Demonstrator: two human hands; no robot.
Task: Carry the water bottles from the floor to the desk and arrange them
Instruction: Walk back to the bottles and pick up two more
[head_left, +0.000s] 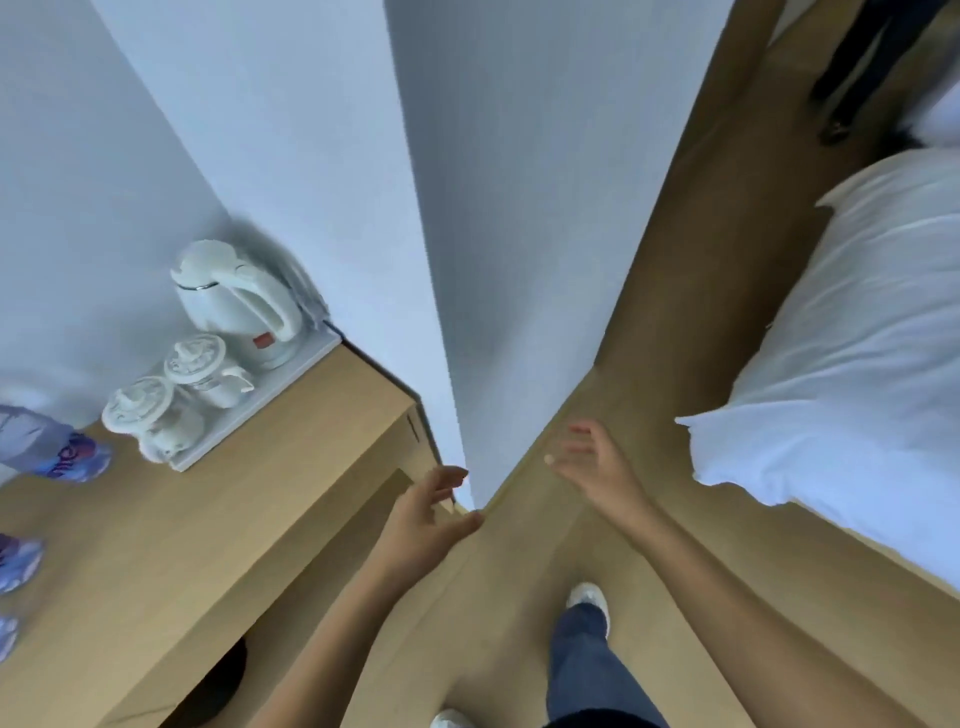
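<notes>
Three water bottles with blue labels show at the left edge of the wooden desk (171, 545): one (62, 452) lies nearest the tray, a second (15, 564) and a third (6, 636) are cut off by the frame. My left hand (428, 512) hovers past the desk's right end with relaxed fingers and holds nothing. My right hand (587, 462) is held out over the wooden floor (670, 291), fingers spread, also empty. No bottle is visible on the floor.
A white tray (291, 382) on the desk carries a white kettle (239, 306) and two lidded cups (205, 371). A white wall corner (431, 260) juts out ahead. A bed with white bedding (852, 332) stands on the right. Another person's dark legs (857, 62) are far back.
</notes>
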